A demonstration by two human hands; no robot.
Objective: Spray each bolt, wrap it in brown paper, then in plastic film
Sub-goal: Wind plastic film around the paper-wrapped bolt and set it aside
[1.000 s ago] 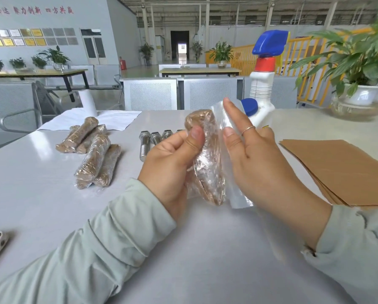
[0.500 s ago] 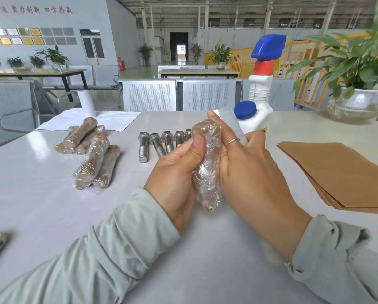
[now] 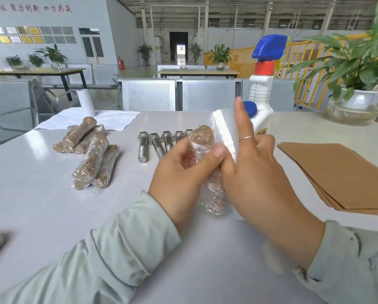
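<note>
Centrally, hands (image 3: 179, 170) pinch crinkly film-wrapped cylindrical bolt (image 3: 210, 172).

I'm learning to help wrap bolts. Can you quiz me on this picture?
1. True or false: the spray bottle lies on its side.
2. What is the left hand holding? A) a bare bolt B) a wrapped bolt C) brown paper
3. Fill in: the finished bundles lie to the ___ of the bare bolts.

Key: 1 false; 2 B; 3 left.
</note>
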